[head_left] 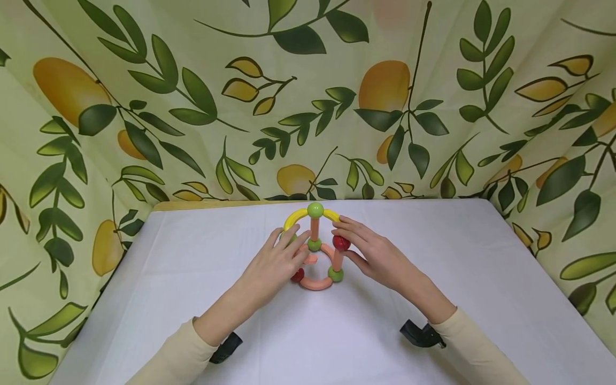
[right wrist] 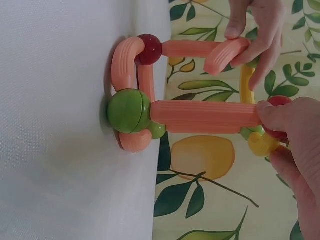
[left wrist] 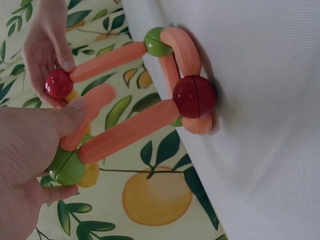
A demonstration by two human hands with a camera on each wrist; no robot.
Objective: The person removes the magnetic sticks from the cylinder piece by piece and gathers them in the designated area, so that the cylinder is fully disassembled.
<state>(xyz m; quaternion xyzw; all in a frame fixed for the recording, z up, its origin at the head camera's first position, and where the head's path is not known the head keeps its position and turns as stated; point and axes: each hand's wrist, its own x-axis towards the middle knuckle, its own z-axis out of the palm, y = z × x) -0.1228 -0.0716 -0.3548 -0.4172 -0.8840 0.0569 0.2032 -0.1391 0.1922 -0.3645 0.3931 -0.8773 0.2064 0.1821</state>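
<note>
A toy frame of balls and rods stands on the table. Curved orange rods [head_left: 316,284] join a dark red ball [left wrist: 196,96] and two green balls in its bottom ring. Three upright orange rods [head_left: 315,229] rise to a green ball [head_left: 315,209] at the back, a red ball [head_left: 341,243] at right and a green ball [left wrist: 67,167] at left. Curved yellow rods [head_left: 294,217] link the top balls. My left hand [head_left: 274,264] pinches a curved orange rod [right wrist: 225,55] by the left top ball; its free end points inward. My right hand [head_left: 385,256] holds the right red ball.
A white cloth covers the table [head_left: 192,267]. Behind it hangs a leaf-and-fruit patterned curtain [head_left: 313,107], with a strip of wooden edge [head_left: 216,204] showing at the back left. Black wrist mounts [head_left: 421,332] sit under both forearms.
</note>
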